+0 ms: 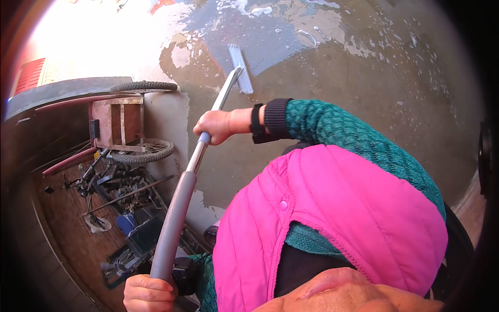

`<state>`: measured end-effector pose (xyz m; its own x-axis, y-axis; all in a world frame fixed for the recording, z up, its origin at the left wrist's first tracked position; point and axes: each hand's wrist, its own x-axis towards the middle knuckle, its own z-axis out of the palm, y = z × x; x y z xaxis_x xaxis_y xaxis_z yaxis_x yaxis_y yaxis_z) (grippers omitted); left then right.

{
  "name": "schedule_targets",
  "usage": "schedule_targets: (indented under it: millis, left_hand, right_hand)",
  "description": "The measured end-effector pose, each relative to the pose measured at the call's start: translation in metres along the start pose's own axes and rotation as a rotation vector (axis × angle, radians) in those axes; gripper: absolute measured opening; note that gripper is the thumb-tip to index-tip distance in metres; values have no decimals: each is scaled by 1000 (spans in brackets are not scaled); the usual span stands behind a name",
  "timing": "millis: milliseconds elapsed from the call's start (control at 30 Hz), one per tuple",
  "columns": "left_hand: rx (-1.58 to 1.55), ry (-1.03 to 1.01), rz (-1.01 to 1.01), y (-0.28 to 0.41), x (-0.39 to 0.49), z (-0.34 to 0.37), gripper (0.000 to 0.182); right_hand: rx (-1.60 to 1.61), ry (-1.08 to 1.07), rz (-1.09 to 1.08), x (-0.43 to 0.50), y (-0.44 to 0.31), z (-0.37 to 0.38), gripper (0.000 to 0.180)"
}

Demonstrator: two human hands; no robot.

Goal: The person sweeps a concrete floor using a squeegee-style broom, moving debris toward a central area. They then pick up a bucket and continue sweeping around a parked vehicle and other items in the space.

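Note:
My right hand (216, 125) grips the metal pole (223, 97) of a long-handled flat mop, close to a blue-grey collar on it. Lower left, my left hand (149, 294) is closed around the end of the thick grey handle sleeve (175, 222). The pole runs up and away to a narrow, pale mop head (241, 70), which rests on the wet concrete floor (304, 84). White suds (312, 37) and puddles lie beyond and to the right of the head.
At left, a two-wheeled cart (121, 123) stands with its spoked wheel (150, 151) facing the floor's edge. A dark motor vehicle (121, 187) with a long rod across it is below, near a brick surface (70, 234). Bright glare fills the upper left.

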<state>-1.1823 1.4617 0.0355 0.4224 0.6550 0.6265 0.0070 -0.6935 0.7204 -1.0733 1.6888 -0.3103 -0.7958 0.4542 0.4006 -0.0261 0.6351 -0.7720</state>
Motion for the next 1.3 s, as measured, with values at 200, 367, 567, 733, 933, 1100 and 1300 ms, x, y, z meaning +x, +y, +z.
schedule_targets:
  millis: [200, 367, 567, 733, 933, 1100, 1300]
  left_hand:
    - [154, 257, -117, -18, -6, 8, 44]
    - [175, 374, -157, -36, 14, 35, 43]
    - [35, 604, -85, -101, 57, 89, 33]
    - [-336, 589, -135, -189, 97, 123, 33]
    - [-327, 479, -234, -248, 132, 199, 31]
    - [-474, 370, -84, -196, 157, 196, 32]
    - [-761, -59, -37, -194, 208, 242, 35]
  right_hand:
    - [93, -270, 30, 18, 8, 34, 15]
    - [102, -226, 74, -14, 19, 5, 12]
    - [-91, -100, 249, -91, 83, -100, 15]
    - [-257, -7, 383, -181, 151, -192, 20]
    - [-343, -26, 879, -287, 154, -284, 23]
    - [-402, 161, 745, -349, 58, -265, 22]
    - [-454, 585, 1007, -463, -55, -225, 16]
